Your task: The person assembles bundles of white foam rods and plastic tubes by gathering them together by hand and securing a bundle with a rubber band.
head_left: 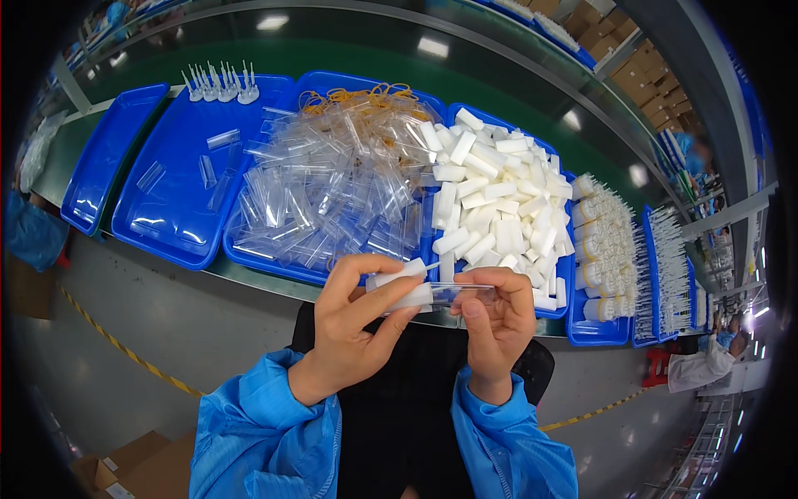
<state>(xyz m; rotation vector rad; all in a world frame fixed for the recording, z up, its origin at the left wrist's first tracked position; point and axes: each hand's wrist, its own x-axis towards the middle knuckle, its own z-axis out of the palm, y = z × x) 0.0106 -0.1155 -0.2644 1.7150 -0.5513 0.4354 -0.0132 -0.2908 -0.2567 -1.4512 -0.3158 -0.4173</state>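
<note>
In front of my chest, my left hand is closed around white pieces. One is a white block; above it, between the fingers, is a white piece with a thin tip, its full shape hidden. My right hand pinches a clear plastic sleeve. The sleeve's left end meets the white block; how far the block sits inside it I cannot tell. Just beyond my hands are a blue tray heaped with clear sleeves and another with white blocks.
At left, a blue tray bears upright thin white pieces and a few loose sleeves. Another blue tray is farther left. Bundled white parts stand at right. Yellow rubber bands lie behind the sleeves. Other people work at far right.
</note>
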